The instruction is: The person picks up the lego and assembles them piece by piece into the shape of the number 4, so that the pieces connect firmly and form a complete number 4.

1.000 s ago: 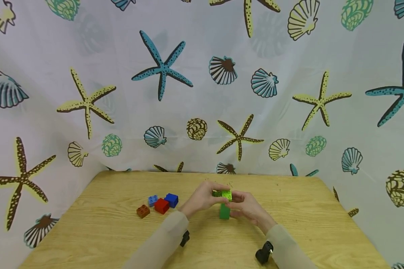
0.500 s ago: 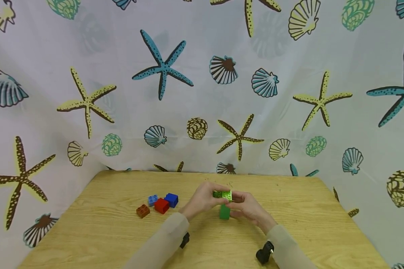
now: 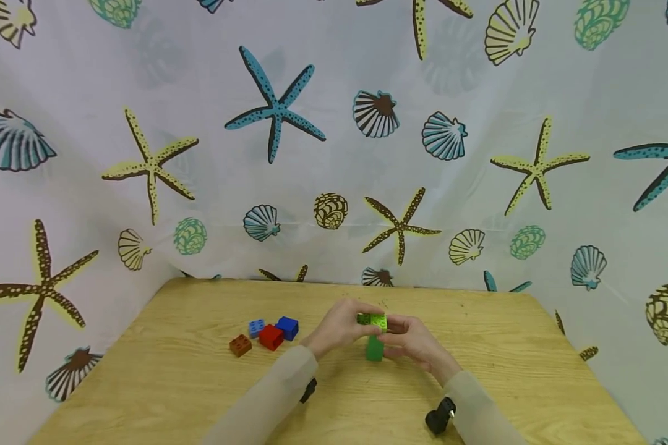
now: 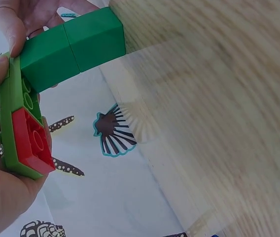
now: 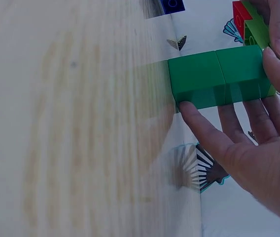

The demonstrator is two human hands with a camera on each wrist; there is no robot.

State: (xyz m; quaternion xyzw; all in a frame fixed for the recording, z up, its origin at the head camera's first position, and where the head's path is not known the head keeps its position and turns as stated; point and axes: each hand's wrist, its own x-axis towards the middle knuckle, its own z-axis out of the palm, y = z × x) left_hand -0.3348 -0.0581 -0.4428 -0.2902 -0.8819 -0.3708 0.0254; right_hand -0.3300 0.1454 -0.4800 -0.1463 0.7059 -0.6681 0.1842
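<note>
Two dark green toy bricks (image 4: 76, 47) form an upright tower on the table, in front of me. Across its top lie light green bricks (image 3: 378, 322) that stick out to the left. A small red brick (image 4: 31, 140) is fixed under the overhanging end, as the left wrist view shows. My left hand (image 3: 339, 327) grips the light green bricks between thumb and fingers. My right hand (image 3: 420, 346) holds the dark green tower from the right, thumb near its top and a fingertip at its lower edge. In the head view the fingers partly cover the bricks.
Left of my hands, an orange-brown brick (image 3: 240, 345), a red brick (image 3: 271, 337), a light blue brick (image 3: 256, 327) and a dark blue brick (image 3: 287, 328) lie grouped on the wooden table (image 3: 189, 395). A patterned curtain (image 3: 334, 154) hangs behind and at both sides.
The head view has shifted slightly, so everything sits a little farther right. Both hands keep their hold on the bricks.
</note>
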